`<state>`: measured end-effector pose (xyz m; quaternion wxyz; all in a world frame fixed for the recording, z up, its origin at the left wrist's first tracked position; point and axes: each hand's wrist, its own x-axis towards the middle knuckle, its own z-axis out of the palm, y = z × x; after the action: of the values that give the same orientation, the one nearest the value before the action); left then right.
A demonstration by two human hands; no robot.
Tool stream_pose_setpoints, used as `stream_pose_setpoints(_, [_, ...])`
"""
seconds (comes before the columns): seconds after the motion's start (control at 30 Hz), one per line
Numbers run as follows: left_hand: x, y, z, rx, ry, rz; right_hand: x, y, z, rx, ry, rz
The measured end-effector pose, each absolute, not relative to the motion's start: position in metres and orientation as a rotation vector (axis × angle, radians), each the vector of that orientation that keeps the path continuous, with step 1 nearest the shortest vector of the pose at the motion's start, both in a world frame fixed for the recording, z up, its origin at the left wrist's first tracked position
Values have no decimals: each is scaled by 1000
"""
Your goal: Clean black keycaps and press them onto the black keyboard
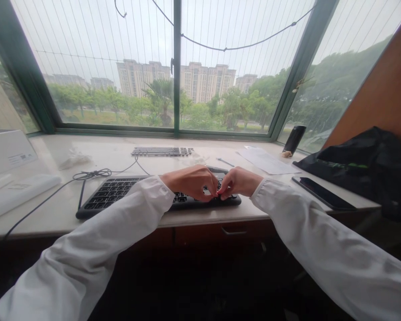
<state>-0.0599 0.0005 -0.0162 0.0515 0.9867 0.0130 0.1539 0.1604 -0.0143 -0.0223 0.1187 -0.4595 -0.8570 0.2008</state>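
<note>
A black keyboard [112, 192] lies near the front edge of the white desk, its keys bare-framed on the left side. Over its right end, my left hand [194, 182] is closed, thumb and fingertips pinched together. My right hand [239, 182] pinches from the other side, and the fingertips of both hands meet just above the keys. Whatever sits between the fingertips is too small to make out. Behind the keyboard rests a set of loose dark keycaps [162, 151] laid out in rows.
A tangled cable [93, 174] runs left of the keyboard. White boxes [10, 151] stand at far left. Paper sheets [267, 159], a thin stick-like tool [225, 162], a phone [322, 193], a black cylinder [294, 139] and a black bag [361, 165] lie to the right. Windows [176, 89] close off the back.
</note>
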Motion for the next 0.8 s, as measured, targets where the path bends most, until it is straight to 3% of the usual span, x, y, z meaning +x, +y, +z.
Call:
stream_pose_setpoints(0.43, [-58, -1, -17, 3038, 73, 424, 156, -16, -23, -1327, -2510, 638])
stream_pose_setpoints(0.8, [-70, 8, -10, 3100, 200, 706, 170, -42, -21, -1072, -2436, 218])
